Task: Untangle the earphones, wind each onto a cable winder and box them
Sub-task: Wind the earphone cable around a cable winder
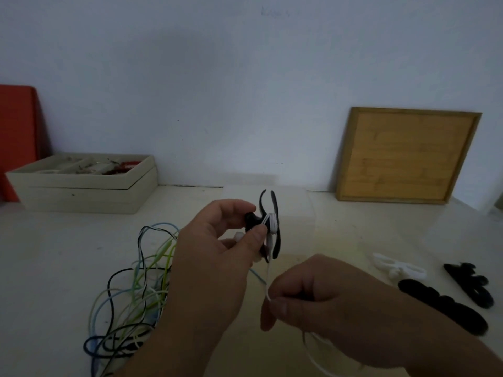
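Nearest, the right hand (pixel 321 297) has its fingers pinched on the white earphone cable (pixel 268 281), which runs up to the black cable winder (pixel 273 227), held above the bench (pixel 54 254) with white turns round its middle. The left hand (pixel 215 248) has its fingers clamped on that winder. Left on the bench lie the tangled earphones (pixel 136 295); right, spare winders (pixel 441 306). Far back-left sits the open box (pixel 81 191).

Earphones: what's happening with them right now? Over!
Left hand holds black winder, white cable partly wound. Right hand pinches the cable below. Coloured tangle lies on table, nothing blocking.
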The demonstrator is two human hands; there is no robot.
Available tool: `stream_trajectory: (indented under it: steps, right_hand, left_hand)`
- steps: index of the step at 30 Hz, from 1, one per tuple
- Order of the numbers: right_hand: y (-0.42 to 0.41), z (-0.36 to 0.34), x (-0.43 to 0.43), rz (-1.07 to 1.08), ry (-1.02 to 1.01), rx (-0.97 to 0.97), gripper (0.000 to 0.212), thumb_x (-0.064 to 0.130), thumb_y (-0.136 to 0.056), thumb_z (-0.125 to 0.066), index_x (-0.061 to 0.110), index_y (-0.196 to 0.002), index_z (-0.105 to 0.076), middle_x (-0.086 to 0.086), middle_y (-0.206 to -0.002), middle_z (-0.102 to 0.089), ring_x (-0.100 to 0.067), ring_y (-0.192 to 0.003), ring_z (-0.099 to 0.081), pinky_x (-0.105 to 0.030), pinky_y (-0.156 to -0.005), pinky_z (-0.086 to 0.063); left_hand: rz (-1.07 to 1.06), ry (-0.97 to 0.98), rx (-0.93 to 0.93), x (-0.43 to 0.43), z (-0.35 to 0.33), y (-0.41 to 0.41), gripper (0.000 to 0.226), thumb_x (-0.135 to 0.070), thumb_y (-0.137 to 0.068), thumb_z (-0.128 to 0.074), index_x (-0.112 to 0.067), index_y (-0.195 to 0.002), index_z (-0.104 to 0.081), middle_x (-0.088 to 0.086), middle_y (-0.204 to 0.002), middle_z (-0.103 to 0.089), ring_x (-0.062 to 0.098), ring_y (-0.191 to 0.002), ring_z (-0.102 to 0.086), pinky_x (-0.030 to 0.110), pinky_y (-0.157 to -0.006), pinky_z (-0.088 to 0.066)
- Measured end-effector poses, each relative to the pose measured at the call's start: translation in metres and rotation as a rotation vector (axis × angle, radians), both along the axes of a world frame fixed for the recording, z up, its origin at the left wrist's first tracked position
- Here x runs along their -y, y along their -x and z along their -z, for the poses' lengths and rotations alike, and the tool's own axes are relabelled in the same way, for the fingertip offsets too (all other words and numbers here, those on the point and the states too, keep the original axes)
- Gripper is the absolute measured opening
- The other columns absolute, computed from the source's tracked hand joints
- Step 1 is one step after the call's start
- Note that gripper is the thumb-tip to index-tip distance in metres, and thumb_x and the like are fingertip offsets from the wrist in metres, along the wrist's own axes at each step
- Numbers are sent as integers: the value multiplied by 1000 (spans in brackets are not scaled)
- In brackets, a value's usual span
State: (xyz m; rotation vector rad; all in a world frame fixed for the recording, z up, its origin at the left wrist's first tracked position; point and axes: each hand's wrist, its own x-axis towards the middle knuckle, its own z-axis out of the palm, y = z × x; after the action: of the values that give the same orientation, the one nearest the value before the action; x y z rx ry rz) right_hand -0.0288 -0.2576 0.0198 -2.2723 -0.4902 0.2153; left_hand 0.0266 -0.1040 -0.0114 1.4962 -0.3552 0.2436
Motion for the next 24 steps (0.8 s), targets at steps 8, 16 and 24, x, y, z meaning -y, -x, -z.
stream_trajectory:
  steps: [8,16,24]
  right_hand:
    - [3,-2,-2,59,-185,75,22,29,-92,-60,24,-76,-73,17,-45,-45,-1,-42,-41,-8,-48,-29]
    - [9,-13,25,315,-660,31,18,24,-78,-72,7,-73,-73,-1,-45,-31,-12,-37,-22,-17,-40,-22]
    - [3,-8,28,564,-478,279,25,23,-92,-57,18,-73,-73,-5,-46,-40,-17,-38,-41,-22,-42,-38]
  left_hand:
    - [30,-83,66,2,1,2,28,-2,-79,-75,-26,-91,-68,-10,-89,-74,23,-66,-68,27,-59,-57]
    - [131,-251,98,-1,0,0,30,-9,-79,-78,-36,-90,-68,-10,-83,-73,23,-69,-65,47,-67,-60]
    - [267,-242,22,2,1,2,31,-6,-77,-77,-34,-89,-71,-10,-87,-68,14,-59,-58,56,-71,-59]
